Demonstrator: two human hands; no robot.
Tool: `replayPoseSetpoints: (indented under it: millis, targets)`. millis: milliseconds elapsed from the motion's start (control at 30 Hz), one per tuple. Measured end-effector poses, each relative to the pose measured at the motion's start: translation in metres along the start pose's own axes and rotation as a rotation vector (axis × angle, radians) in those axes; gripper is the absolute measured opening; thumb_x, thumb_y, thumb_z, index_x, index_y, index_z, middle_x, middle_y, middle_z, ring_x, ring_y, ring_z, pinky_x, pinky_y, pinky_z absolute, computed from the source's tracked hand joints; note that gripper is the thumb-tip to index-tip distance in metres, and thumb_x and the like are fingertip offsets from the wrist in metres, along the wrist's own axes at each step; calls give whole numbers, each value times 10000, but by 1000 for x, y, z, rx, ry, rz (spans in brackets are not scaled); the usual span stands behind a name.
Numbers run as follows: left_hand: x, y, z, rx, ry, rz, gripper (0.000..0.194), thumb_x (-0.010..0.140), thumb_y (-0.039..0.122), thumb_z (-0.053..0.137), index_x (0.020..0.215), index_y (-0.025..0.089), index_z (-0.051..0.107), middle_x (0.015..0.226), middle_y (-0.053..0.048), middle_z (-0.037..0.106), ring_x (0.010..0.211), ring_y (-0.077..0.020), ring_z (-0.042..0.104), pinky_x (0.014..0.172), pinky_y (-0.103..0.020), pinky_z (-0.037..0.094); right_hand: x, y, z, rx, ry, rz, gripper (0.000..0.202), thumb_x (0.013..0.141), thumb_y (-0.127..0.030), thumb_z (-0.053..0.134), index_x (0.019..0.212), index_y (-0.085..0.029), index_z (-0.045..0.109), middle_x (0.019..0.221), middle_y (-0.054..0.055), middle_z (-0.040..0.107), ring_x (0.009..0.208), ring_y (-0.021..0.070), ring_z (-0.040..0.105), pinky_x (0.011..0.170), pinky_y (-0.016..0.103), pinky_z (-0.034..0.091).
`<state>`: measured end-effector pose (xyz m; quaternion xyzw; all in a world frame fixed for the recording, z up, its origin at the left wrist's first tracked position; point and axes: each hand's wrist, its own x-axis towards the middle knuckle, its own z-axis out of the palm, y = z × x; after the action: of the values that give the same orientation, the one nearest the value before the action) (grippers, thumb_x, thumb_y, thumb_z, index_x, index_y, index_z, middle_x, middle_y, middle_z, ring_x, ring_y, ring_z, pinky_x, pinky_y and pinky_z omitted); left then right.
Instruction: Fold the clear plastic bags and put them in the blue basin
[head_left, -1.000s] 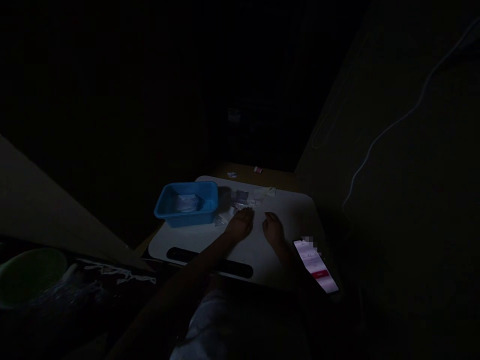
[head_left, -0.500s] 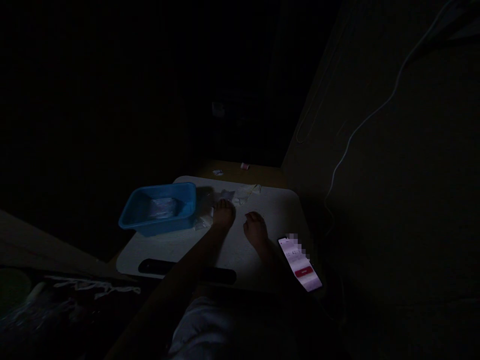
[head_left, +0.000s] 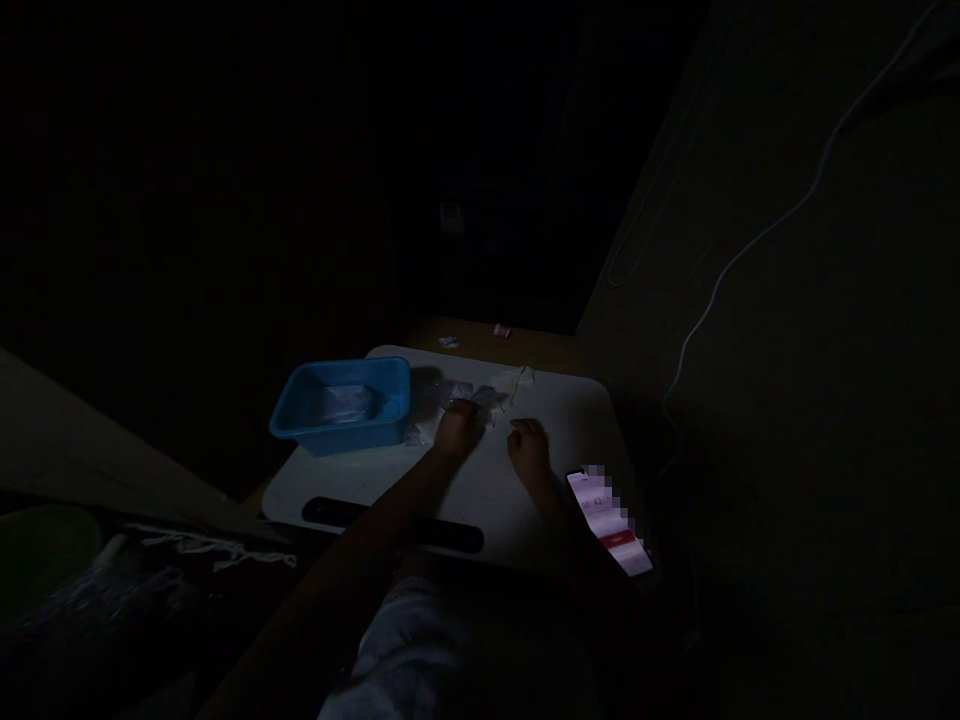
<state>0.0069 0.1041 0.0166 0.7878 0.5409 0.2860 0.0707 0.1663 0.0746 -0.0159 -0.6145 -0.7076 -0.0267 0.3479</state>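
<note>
Two hands, one blue plastic basin (head_left: 356, 437), one smartphone (head_left: 611, 520) with a lit screen and one plastic-wrapped pack (head_left: 346, 403) inside the basin could be counted; the clear plastic bags (head_left: 514, 385) overlapped too much to number. All but the pack lay on or over a white tabletop (head_left: 577, 430) with a dark slot, in a very dim room where a white cable (head_left: 772, 228) hung along the right wall. The bags looked thin, crumpled and shiny, lying right of the basin, around the left hand (head_left: 459, 428). Its fingers were bent; whether it gripped plastic, I couldn't tell. The right hand (head_left: 529, 447), loosely curled, was near them, its grip unclear.
</note>
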Motion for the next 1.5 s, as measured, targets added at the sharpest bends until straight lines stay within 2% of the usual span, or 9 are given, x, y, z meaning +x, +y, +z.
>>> replayPoseSetpoints:
  millis: [133, 267, 467, 700, 933, 1067, 1167, 1233, 1500]
  targets:
    - [-11, 7, -9, -114, 41, 41, 195, 792, 120, 474, 892, 126, 641, 913, -89, 657, 884, -173, 594, 802, -256, 447, -1, 4, -4, 115, 21, -39, 365, 709, -152, 491, 1059, -137, 593, 980, 110, 623, 947, 231, 526, 870, 367, 418]
    - [-16, 12, -15, -514, 108, -36, 209, 774, 136, 476, 903, 126, 641, 925, -85, 664, 860, -179, 611, 785, -283, 462, 6, -1, -13, 236, 13, -67, 572, 673, -215, 589, 1225, -129, 466, 1119, 132, 572, 1026, 249, 504, 876, 380, 422]
    - [-16, 14, -27, -975, 45, -233, 103, 680, 178, 604, 754, 152, 672, 799, -44, 678, 788, -179, 609, 761, -291, 457, 21, -8, -32, 279, -49, -99, 99, 711, -176, 564, 742, -190, 656, 843, 78, 649, 846, 210, 563, 804, 345, 434]
    - [-23, 9, -34, -1187, 36, -341, 211, 636, 279, 671, 798, 144, 673, 699, -16, 630, 640, -132, 576, 654, -269, 464, 13, -7, -54, 538, -129, -9, 140, 725, -225, 536, 630, -200, 637, 714, 49, 641, 713, 178, 566, 717, 313, 436]
    - [-31, 12, -45, -1569, 78, -464, 289, 604, 246, 727, 866, 161, 643, 720, 0, 611, 722, -120, 589, 740, -270, 464, 8, -18, -74, 733, -242, 173, 197, 682, -369, 585, 622, -189, 639, 635, 17, 625, 640, 164, 566, 614, 278, 428]
    - [-33, 22, -48, -1755, -115, -493, 261, 682, 319, 669, 882, 154, 641, 792, -42, 652, 765, -148, 613, 744, -274, 470, 6, -28, -78, 1056, -367, 327, 312, 608, -482, 651, 634, -171, 633, 630, 11, 622, 609, 139, 556, 590, 265, 423]
    - [-35, 34, -46, -1802, -402, -471, 281, 718, 381, 623, 845, 132, 642, 797, -75, 666, 738, -174, 628, 721, -300, 483, 7, -32, -79, 1146, -429, 397, 355, 562, -502, 684, 579, -159, 598, 547, -11, 574, 513, 99, 504, 516, 237, 392]
    - [-38, 41, -46, -1772, -471, -425, 236, 699, 313, 651, 844, 127, 641, 804, -77, 671, 741, -173, 634, 729, -298, 482, 8, -33, -83, 1104, -435, 399, 358, 547, -496, 694, 565, -154, 589, 499, -29, 541, 460, 81, 467, 469, 220, 364]
    - [-43, 30, -49, -1412, -211, -466, 188, 565, 229, 740, 695, 139, 639, 680, -16, 640, 644, -120, 593, 627, -230, 447, 4, -24, -97, 873, -332, 377, 391, 562, -547, 656, 577, -161, 597, 500, -6, 566, 487, 120, 523, 452, 229, 390]
